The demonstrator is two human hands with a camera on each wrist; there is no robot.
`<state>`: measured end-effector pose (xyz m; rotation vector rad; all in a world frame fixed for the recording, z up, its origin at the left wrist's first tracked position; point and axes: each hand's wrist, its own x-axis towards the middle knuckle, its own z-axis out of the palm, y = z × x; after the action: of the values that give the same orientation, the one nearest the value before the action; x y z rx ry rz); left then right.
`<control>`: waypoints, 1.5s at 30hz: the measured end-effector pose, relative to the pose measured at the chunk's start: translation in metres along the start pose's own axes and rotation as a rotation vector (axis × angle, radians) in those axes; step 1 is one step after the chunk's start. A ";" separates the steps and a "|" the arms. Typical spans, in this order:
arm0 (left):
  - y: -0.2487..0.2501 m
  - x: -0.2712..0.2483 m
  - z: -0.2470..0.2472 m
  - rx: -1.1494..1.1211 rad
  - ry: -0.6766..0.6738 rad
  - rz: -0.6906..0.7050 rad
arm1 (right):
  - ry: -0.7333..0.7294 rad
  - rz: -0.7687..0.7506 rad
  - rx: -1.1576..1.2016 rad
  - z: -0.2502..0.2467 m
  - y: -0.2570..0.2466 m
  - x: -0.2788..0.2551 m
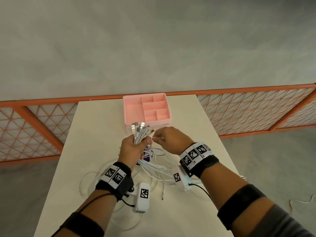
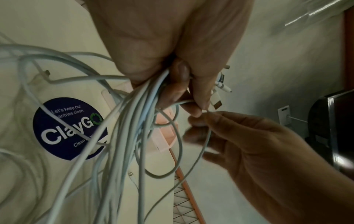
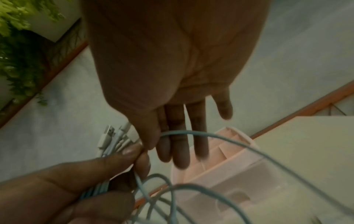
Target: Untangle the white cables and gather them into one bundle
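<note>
My left hand (image 1: 138,144) is raised over the table and grips a bunch of white cables (image 1: 139,134). Their USB plugs (image 1: 137,126) stick up out of the fist, and the cords hang below it in loose loops (image 2: 132,136) down to the table. My right hand (image 1: 157,136) is just right of the left thumb. Its thumb and forefinger pinch one thin white cable (image 3: 210,135) close to the bunch, while the other fingers (image 3: 180,145) stay straight. That strand (image 2: 207,137) curves down from the pinch.
A pink compartment tray (image 1: 133,109) stands at the far end of the white table (image 1: 95,122), just beyond the plugs. More cable loops (image 1: 90,178) lie near me. A round blue sticker (image 2: 57,136) is on the tabletop. An orange mesh fence (image 1: 256,108) runs behind.
</note>
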<state>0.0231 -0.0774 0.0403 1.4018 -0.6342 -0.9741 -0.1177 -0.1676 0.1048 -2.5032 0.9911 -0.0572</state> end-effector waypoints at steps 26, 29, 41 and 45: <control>0.003 0.005 0.002 0.087 0.059 -0.019 | 0.022 0.053 0.054 -0.018 -0.010 0.009; 0.007 0.001 0.003 0.080 0.052 -0.004 | 0.044 0.022 0.149 -0.020 -0.015 0.010; 0.003 -0.001 -0.009 0.030 0.078 -0.028 | 0.479 0.058 0.754 -0.045 -0.038 0.012; 0.009 -0.001 -0.009 -0.009 0.073 -0.021 | 0.566 0.118 0.856 -0.049 -0.025 0.011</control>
<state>0.0315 -0.0731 0.0483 1.4322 -0.5614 -0.9371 -0.1031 -0.1781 0.1579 -1.6461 1.0170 -0.9749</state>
